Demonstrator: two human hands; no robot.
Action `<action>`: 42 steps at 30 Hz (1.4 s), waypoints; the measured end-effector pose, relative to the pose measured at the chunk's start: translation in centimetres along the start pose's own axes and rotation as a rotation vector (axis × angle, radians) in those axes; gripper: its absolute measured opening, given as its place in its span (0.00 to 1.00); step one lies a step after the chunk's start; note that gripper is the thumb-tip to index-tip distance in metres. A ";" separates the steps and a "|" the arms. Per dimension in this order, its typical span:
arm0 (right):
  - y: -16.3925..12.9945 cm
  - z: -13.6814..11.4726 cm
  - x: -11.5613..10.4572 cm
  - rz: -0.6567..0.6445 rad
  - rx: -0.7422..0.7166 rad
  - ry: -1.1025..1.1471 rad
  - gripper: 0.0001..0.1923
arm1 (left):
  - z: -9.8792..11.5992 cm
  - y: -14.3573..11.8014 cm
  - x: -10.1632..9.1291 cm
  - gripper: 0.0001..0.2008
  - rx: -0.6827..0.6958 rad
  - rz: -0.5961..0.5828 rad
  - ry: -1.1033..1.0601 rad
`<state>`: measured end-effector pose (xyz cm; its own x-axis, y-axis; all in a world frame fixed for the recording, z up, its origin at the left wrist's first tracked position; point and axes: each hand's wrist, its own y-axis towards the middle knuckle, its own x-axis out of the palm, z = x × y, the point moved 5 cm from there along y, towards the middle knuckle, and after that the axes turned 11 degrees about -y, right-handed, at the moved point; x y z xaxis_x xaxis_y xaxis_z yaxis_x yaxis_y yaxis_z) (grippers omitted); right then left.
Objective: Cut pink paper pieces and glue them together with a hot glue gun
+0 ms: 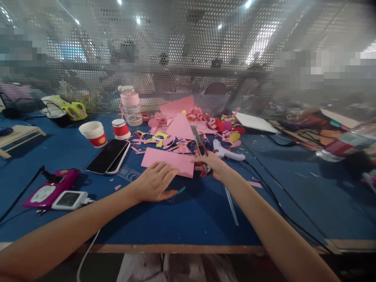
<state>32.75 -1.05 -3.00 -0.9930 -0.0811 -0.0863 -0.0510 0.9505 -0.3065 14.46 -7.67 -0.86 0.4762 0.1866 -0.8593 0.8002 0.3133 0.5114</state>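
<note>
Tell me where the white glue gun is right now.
In the head view the white glue gun lies on the blue table, right of centre, just beyond the right hand and the scissors, near the paper scraps.

Head camera looks down, close over table (205,219)

Two paper cups (93,134), two phones (108,156), one glue gun (227,152), one bottle (131,105).
</note>
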 end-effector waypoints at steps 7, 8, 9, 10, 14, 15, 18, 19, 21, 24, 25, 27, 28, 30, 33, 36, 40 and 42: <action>-0.1 -0.3 0.3 -0.059 -0.054 -0.008 0.17 | 0.1 -0.4 1.5 0.42 -0.009 -0.134 -0.113; -0.1 -0.2 0.4 -0.073 -0.051 -0.013 0.17 | -0.1 -0.4 1.8 0.42 -0.039 -0.152 -0.121; 0.0 -0.2 0.5 -0.084 -0.051 -0.019 0.18 | -0.2 -0.4 2.0 0.42 -0.064 -0.171 -0.133; 0.0 -0.2 0.6 -0.090 -0.056 -0.027 0.18 | -0.3 -0.4 2.2 0.42 -0.086 -0.192 -0.145; 0.0 -0.2 1.0 -0.112 -0.096 -0.068 0.20 | -0.6 -0.5 2.6 0.39 -0.129 -0.269 -0.118; -0.1 -0.2 1.1 -0.113 -0.108 -0.085 0.19 | -0.5 -0.5 2.5 0.38 -0.104 -0.260 -0.094; -0.1 -0.1 1.3 -0.094 -0.162 -0.168 0.16 | 0.8 -0.1 1.5 0.31 0.053 -0.145 -0.010; -0.1 -0.1 1.3 -0.091 -0.186 -0.202 0.15 | 1.5 0.0 1.0 0.26 0.108 -0.096 0.018; 0.0 0.0 1.4 -0.094 -0.225 -0.264 0.14 | 2.6 0.2 0.1 0.13 0.166 -0.040 0.050; 0.2 0.2 1.4 -0.113 -0.230 -0.336 0.12 | 3.6 0.4 -1.2 0.07 0.194 0.036 0.082; 0.2 0.2 1.3 -0.113 -0.227 -0.357 0.12 | 3.6 0.4 -1.6 0.08 0.185 0.071 0.082; 0.3 0.1 1.1 -0.084 -0.234 -0.414 0.11 | 2.9 0.4 -2.6 0.09 0.131 0.161 0.078; 0.3 -0.1 0.9 -0.052 -0.246 -0.459 0.10 | 2.2 0.4 -3.0 0.09 0.082 0.203 0.083; 0.1 -0.6 0.6 0.019 -0.281 -0.583 0.09 | 0.6 0.5 -4.0 0.10 -0.043 0.281 0.103; -0.4 -1.5 0.8 0.008 -0.366 -0.801 0.07 | -1.7 0.5 -5.8 0.10 -0.249 0.404 0.074; -1.2 -2.3 1.2 0.000 -0.463 -0.982 0.10 | -3.8 0.3 -7.7 0.10 -0.401 0.541 -0.130; -2.0 -2.7 2.3 -0.021 -0.557 -1.004 0.16 | -6.8 -0.8 -9.0 0.09 -0.599 0.841 -0.571; -2.1 -2.3 3.4 -0.105 -0.577 -0.946 0.19 | -8.1 -1.3 -8.3 0.06 -0.701 0.974 -0.803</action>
<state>29.24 -2.61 -0.43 -0.5116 -0.1311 -0.8492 -0.4159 0.9026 0.1112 6.48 -2.06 5.64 0.9793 0.0982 0.1769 -0.1839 0.7970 0.5752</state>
